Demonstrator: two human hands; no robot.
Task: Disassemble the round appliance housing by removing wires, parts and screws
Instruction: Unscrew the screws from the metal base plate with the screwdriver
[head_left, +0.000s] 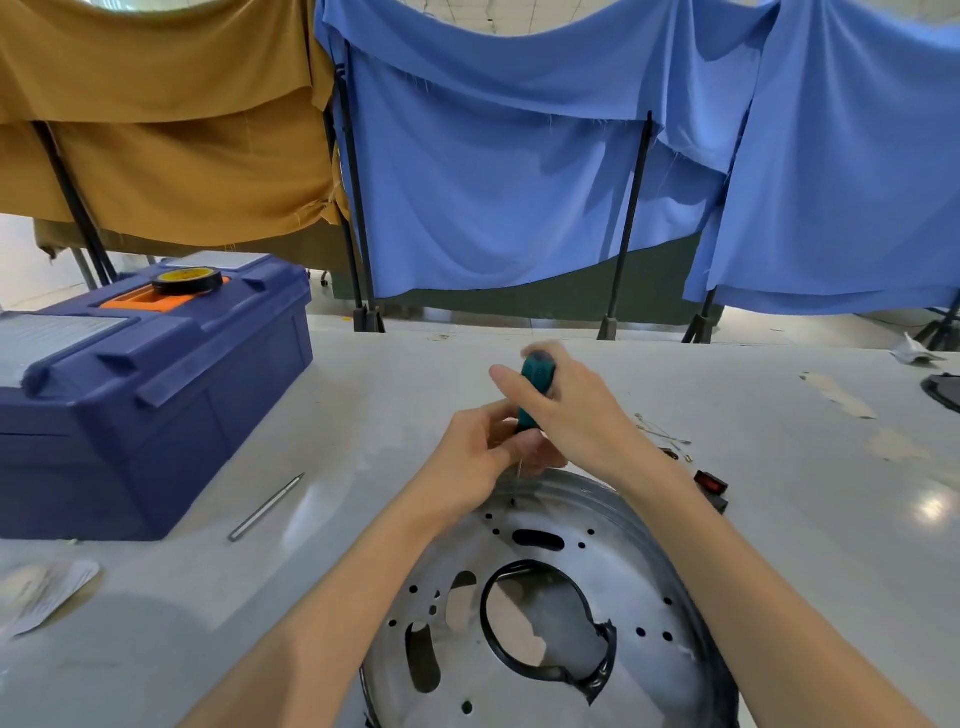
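On the white table (363, 395), right of a blue toolbox (156, 395), the round metal housing (639, 577) lies flat, and over its far rim the right hand (576, 410) grips a teal screwdriver (537, 379) upright by the handle while the left hand (480, 452) pinches the tool just below that handle with curled fingers.

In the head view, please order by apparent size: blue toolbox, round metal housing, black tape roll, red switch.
1. blue toolbox and round metal housing: both large; the housing is nearer and cut off, so unranked.
2. black tape roll.
3. red switch.
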